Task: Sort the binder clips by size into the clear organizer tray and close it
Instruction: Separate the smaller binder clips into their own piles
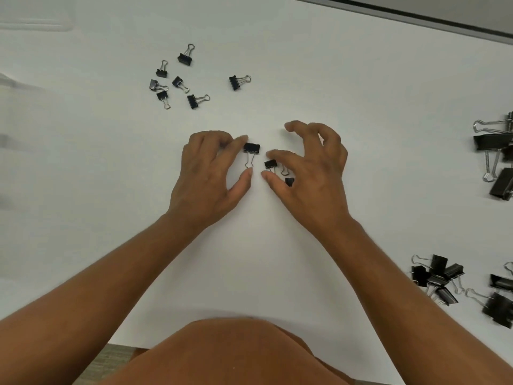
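The clear tray (pixel 16 87) is showing only as faint blurred edges at the far left, so its compartments and lid are impossible to read. A third small clip (pixel 289 181) is lying mostly hidden under the right hand (pixel 313 173), with only a black corner peeking out between thumb and forefinger. The large clips (pixel 492 151) at the right edge are being cut off by the frame, and so is part of the medium pile (pixel 441 279) at the near right.

Both forearms are reaching forward over the white table (pixel 277 259), the hands meeting near its middle. The left hand (pixel 206 173) is pinching a small clip (pixel 251 148), forefinger on its black body and thumb at the tip of its wire handles. The right hand is arching over another small clip (pixel 270 164), fingers curled and apart; whether they are actually gripping it I cannot tell.

The pinched clip is lying with its long axis running far to near, black body far, handles pointing toward the person. The clip beside it is lying the same way. A scatter of small clips (pixel 180 79) is lying far left of the hands, handles pointing every which way.
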